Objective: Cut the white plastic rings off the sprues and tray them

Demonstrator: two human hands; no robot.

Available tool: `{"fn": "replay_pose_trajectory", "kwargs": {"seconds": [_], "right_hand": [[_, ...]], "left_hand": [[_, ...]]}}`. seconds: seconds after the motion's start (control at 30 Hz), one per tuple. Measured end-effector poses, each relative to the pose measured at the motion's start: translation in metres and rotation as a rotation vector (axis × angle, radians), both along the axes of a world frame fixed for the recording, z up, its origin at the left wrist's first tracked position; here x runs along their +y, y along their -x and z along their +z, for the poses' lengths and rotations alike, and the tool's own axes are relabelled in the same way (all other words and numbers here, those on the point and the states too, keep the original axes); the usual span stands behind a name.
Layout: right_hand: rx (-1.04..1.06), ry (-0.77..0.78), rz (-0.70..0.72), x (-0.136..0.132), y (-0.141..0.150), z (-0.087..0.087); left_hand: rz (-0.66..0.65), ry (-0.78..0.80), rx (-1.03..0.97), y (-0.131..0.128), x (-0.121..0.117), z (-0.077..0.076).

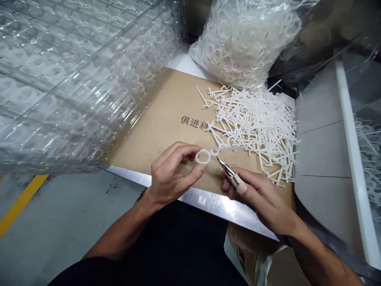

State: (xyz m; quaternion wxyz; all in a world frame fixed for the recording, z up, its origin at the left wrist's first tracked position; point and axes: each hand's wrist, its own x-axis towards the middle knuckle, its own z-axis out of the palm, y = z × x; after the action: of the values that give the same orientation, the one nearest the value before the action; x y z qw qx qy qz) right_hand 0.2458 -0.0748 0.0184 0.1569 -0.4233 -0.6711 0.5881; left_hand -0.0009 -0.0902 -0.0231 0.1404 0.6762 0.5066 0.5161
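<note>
My left hand [174, 171] pinches a white plastic ring [203, 156] between thumb and fingers. From the ring's right side a thin white strip [230, 148] with a small hook-shaped bend runs off to the right. My right hand [253, 190] is wrapped round a pair of small cutting pliers [230, 174] with pale grips. Their metal tips point up and left, close to the bend beside the ring; whether they touch it I cannot tell. Just beyond lies a heap of thin white plastic offcuts [253, 119].
Brown cardboard [157, 107] with printed characters covers the metal-edged table [214, 202]. A clear bag of white rings [232, 47] stands behind the heap. Stacked clear plastic trays [74, 79] fill the left. At right is a grey bin [324, 159] with a pale rim, white pieces beyond it.
</note>
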Motion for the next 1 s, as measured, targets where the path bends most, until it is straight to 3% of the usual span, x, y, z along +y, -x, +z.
{"fn": "replay_pose_trajectory", "kwargs": {"seconds": [0.37,1.0], "right_hand": [[0.048,0.129,0.044,-0.0041,0.0028,0.0005],[0.051,0.095,0.041,-0.0092,0.0084,0.0001]], "left_hand": [[-0.043,-0.069,-0.021,0.0021,-0.0011,0.0],[-0.086,-0.132,0.046,0.0047,-0.0028,-0.0025]]}}
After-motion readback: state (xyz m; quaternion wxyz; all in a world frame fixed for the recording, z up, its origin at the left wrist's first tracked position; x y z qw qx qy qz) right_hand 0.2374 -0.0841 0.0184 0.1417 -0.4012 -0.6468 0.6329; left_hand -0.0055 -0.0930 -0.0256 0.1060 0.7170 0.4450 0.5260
